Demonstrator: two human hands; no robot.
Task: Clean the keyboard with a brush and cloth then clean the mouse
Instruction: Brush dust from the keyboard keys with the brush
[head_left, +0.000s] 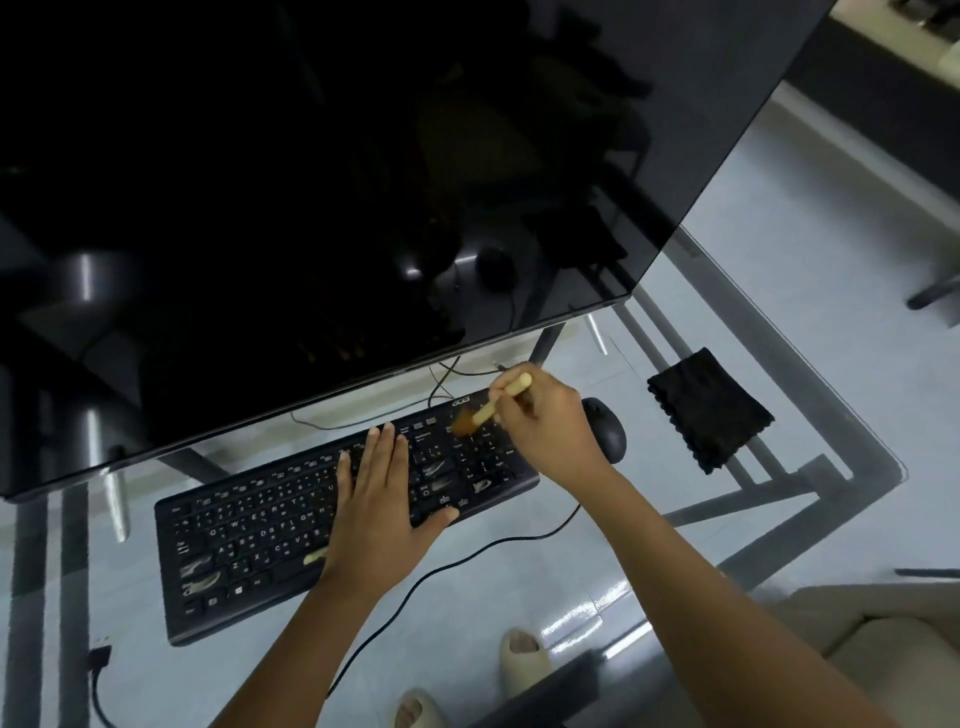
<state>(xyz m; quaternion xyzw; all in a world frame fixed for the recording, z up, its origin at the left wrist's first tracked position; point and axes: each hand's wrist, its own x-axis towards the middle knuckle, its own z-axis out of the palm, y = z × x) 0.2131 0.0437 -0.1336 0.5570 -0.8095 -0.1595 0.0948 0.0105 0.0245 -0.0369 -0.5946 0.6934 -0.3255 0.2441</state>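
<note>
A black keyboard (249, 540) lies slanted on the glass table, with pale smudges on some keys. My left hand (382, 509) presses flat on its middle, fingers straight. My right hand (548, 423) grips the pale wooden handle of a small brush (491, 408) above the number pad at the keyboard's far right corner. The brown bristles touch the keys there. A black mouse (608, 431) sits just right of the keyboard, partly hidden by my right hand. A folded black cloth (709, 410) lies further right on the glass.
A large dark monitor (363, 182) leans over the back of the glass table (779, 467). The mouse cable (467, 556) runs from the keyboard's right end towards the front edge. Another plug and cable (98, 670) lie at the front left. My sandalled feet (522, 657) show through the glass.
</note>
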